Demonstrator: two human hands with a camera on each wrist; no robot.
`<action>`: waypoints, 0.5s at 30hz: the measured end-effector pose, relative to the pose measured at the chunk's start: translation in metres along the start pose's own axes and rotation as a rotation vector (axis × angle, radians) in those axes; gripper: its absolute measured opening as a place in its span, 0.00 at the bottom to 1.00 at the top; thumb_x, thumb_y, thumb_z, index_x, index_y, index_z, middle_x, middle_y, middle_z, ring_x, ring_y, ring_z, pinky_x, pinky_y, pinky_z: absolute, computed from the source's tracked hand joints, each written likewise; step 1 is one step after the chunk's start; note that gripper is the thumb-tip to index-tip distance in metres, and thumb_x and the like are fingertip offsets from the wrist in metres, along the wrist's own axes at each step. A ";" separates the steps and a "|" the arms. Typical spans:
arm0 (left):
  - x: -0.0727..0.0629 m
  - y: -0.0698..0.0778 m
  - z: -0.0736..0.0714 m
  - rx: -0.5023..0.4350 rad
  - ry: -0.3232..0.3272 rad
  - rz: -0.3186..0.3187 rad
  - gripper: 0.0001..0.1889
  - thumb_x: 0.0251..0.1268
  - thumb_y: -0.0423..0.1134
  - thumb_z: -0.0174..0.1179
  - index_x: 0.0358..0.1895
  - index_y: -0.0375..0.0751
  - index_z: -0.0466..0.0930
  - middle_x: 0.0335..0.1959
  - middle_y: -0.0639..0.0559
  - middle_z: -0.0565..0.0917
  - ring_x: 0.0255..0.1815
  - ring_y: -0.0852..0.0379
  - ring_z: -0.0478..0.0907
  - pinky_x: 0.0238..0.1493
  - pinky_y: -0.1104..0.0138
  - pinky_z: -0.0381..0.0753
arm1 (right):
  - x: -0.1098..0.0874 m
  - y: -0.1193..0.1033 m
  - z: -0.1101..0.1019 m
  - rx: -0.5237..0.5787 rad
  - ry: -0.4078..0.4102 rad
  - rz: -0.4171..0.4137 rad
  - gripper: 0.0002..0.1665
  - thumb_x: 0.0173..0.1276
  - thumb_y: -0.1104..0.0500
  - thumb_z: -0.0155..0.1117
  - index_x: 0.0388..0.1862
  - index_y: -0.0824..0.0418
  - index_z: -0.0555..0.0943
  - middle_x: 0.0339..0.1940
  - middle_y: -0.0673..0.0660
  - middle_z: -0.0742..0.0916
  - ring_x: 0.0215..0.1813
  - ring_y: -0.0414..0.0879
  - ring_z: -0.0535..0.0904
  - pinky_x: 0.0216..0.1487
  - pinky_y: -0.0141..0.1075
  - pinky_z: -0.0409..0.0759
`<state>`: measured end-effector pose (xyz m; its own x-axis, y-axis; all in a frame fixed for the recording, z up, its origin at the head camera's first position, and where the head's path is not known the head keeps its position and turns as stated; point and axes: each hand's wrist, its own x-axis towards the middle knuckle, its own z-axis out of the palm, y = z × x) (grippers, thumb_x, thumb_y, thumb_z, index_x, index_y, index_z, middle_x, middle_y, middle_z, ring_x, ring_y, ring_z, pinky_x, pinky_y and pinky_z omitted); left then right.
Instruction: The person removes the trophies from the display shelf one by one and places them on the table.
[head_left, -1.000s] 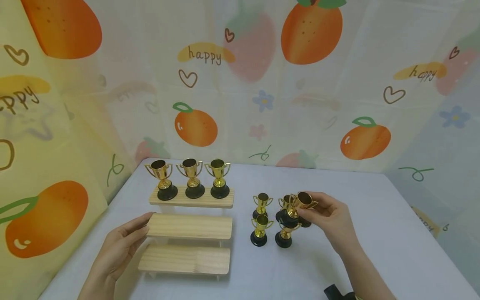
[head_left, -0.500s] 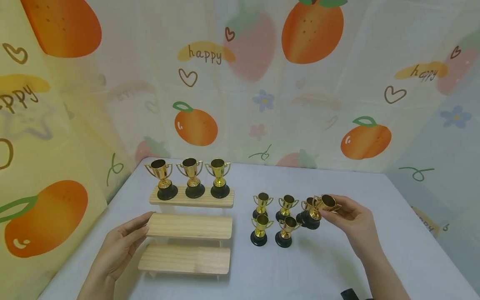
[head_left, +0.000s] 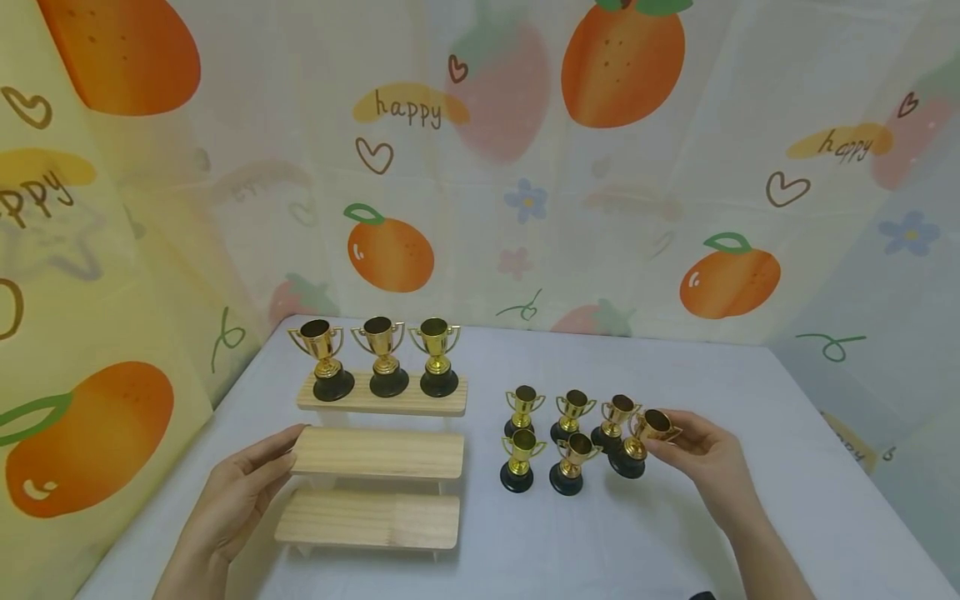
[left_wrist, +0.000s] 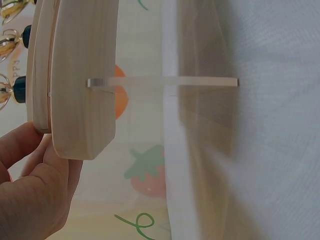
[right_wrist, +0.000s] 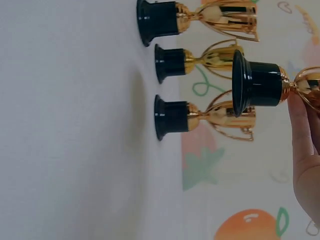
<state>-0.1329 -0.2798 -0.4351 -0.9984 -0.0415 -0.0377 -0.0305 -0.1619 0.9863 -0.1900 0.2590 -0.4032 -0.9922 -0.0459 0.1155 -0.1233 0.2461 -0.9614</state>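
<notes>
My left hand (head_left: 232, 496) pinches the left end of the middle wooden step (head_left: 382, 452) of a tiered display stand; in the left wrist view the thumb and fingers lie at the board's end (left_wrist: 75, 120). My right hand (head_left: 708, 458) pinches a small gold trophy (head_left: 630, 460) by its cup. This trophy leans to the right, and in the right wrist view its black base (right_wrist: 265, 84) hangs off the table. Behind it stands another trophy (head_left: 618, 408), with two more beside that one in the back row. Two trophies (head_left: 519, 461) stand in front of that row.
On the stand's back step (head_left: 382, 405) three larger-looking gold trophies (head_left: 385, 358) stand in a row. The lowest step (head_left: 367, 518) is bare wood on clear legs. A white cloth covers the table (head_left: 570, 550); a fruit-printed curtain (head_left: 637, 192) hangs behind.
My right hand has carried its trophy to the right, then lowered it toward the front, uncovering the trophy at the right end of the back row. My left hand stays on the middle step.
</notes>
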 end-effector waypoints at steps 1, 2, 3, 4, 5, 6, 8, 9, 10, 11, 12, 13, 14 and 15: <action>0.000 0.000 0.000 0.000 -0.001 0.001 0.18 0.73 0.30 0.54 0.53 0.60 0.83 0.51 0.73 0.84 0.51 0.75 0.81 0.52 0.83 0.81 | 0.000 0.002 0.000 0.004 -0.007 -0.001 0.17 0.61 0.67 0.71 0.50 0.57 0.84 0.36 0.37 0.89 0.38 0.33 0.86 0.43 0.24 0.85; 0.000 0.000 0.000 0.001 -0.002 0.002 0.18 0.73 0.30 0.54 0.53 0.59 0.83 0.51 0.73 0.84 0.51 0.75 0.81 0.52 0.82 0.81 | 0.000 0.004 0.000 0.003 -0.014 -0.002 0.17 0.61 0.67 0.71 0.50 0.57 0.84 0.35 0.38 0.89 0.38 0.33 0.86 0.43 0.24 0.85; 0.000 0.000 0.000 0.001 -0.003 0.001 0.18 0.73 0.30 0.54 0.54 0.59 0.83 0.51 0.73 0.84 0.52 0.75 0.81 0.52 0.82 0.81 | 0.000 0.006 0.001 0.004 -0.019 -0.001 0.17 0.62 0.67 0.71 0.50 0.58 0.84 0.35 0.38 0.89 0.38 0.33 0.86 0.43 0.24 0.85; 0.000 0.001 0.000 0.004 -0.001 -0.001 0.18 0.73 0.30 0.54 0.54 0.59 0.83 0.51 0.73 0.84 0.52 0.75 0.81 0.52 0.83 0.81 | 0.000 0.007 0.001 -0.001 -0.026 -0.001 0.17 0.62 0.67 0.70 0.50 0.58 0.84 0.34 0.38 0.89 0.37 0.33 0.86 0.42 0.24 0.85; 0.000 0.001 0.000 0.008 0.001 -0.004 0.18 0.73 0.30 0.54 0.54 0.59 0.83 0.51 0.73 0.84 0.52 0.75 0.81 0.52 0.83 0.81 | 0.001 0.009 0.001 -0.004 -0.031 0.003 0.17 0.61 0.67 0.71 0.50 0.58 0.84 0.34 0.38 0.89 0.37 0.33 0.86 0.42 0.25 0.85; 0.000 0.001 0.000 0.013 0.004 -0.008 0.17 0.73 0.31 0.54 0.54 0.58 0.82 0.51 0.73 0.84 0.52 0.75 0.81 0.52 0.83 0.81 | 0.001 0.010 0.001 -0.006 -0.037 0.005 0.16 0.62 0.66 0.71 0.49 0.58 0.84 0.34 0.38 0.89 0.37 0.33 0.86 0.42 0.25 0.85; 0.000 0.002 0.001 0.025 0.010 -0.016 0.17 0.73 0.32 0.55 0.55 0.58 0.82 0.50 0.73 0.84 0.52 0.76 0.80 0.52 0.83 0.81 | 0.001 0.013 0.001 -0.002 -0.050 0.008 0.16 0.62 0.66 0.71 0.49 0.59 0.84 0.34 0.38 0.89 0.37 0.33 0.86 0.42 0.25 0.85; 0.001 0.002 0.001 0.029 0.014 -0.020 0.17 0.73 0.32 0.55 0.55 0.58 0.82 0.50 0.74 0.84 0.51 0.76 0.81 0.52 0.84 0.81 | 0.001 0.015 0.001 -0.002 -0.057 0.010 0.16 0.62 0.66 0.71 0.50 0.59 0.84 0.34 0.38 0.89 0.38 0.33 0.86 0.43 0.25 0.85; 0.001 0.002 0.001 0.032 0.016 -0.022 0.17 0.73 0.32 0.55 0.56 0.58 0.82 0.50 0.74 0.84 0.51 0.76 0.81 0.52 0.84 0.81 | 0.002 0.016 0.001 0.000 -0.065 0.013 0.16 0.62 0.66 0.71 0.50 0.60 0.84 0.34 0.39 0.89 0.37 0.33 0.86 0.43 0.26 0.86; 0.001 0.002 0.001 0.031 0.016 -0.023 0.17 0.73 0.32 0.55 0.55 0.58 0.82 0.50 0.73 0.85 0.51 0.76 0.81 0.52 0.83 0.81 | 0.002 0.017 0.001 -0.001 -0.072 0.015 0.17 0.62 0.66 0.71 0.51 0.62 0.83 0.35 0.39 0.89 0.38 0.34 0.87 0.43 0.26 0.86; 0.001 0.002 0.001 0.030 0.016 -0.025 0.17 0.73 0.32 0.55 0.55 0.58 0.82 0.50 0.74 0.84 0.51 0.76 0.81 0.52 0.83 0.81 | 0.003 0.018 0.001 -0.010 -0.077 0.020 0.18 0.62 0.66 0.71 0.51 0.62 0.83 0.35 0.38 0.89 0.38 0.34 0.87 0.43 0.27 0.86; 0.001 0.002 0.000 0.030 0.016 -0.026 0.17 0.73 0.32 0.55 0.55 0.59 0.82 0.50 0.74 0.84 0.51 0.76 0.81 0.52 0.83 0.81 | 0.004 0.020 0.001 -0.019 -0.081 0.029 0.18 0.62 0.65 0.71 0.52 0.63 0.82 0.35 0.38 0.89 0.39 0.34 0.87 0.44 0.27 0.86; 0.000 0.002 0.000 0.026 0.015 -0.026 0.17 0.73 0.32 0.55 0.54 0.59 0.82 0.50 0.74 0.84 0.51 0.76 0.81 0.52 0.83 0.81 | 0.004 0.021 0.001 -0.034 -0.086 0.041 0.20 0.62 0.64 0.71 0.53 0.64 0.82 0.35 0.38 0.89 0.39 0.34 0.87 0.44 0.27 0.86; 0.000 0.002 0.000 0.025 0.014 -0.028 0.17 0.73 0.32 0.55 0.53 0.60 0.83 0.50 0.74 0.84 0.51 0.76 0.81 0.52 0.83 0.81 | 0.005 0.022 0.001 -0.048 -0.090 0.056 0.21 0.62 0.63 0.71 0.54 0.65 0.81 0.35 0.37 0.89 0.40 0.34 0.87 0.44 0.27 0.86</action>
<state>-0.1333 -0.2799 -0.4334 -0.9964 -0.0515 -0.0672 -0.0595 -0.1385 0.9886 -0.1977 0.2629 -0.4242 -0.9925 -0.1166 0.0367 -0.0701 0.2967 -0.9524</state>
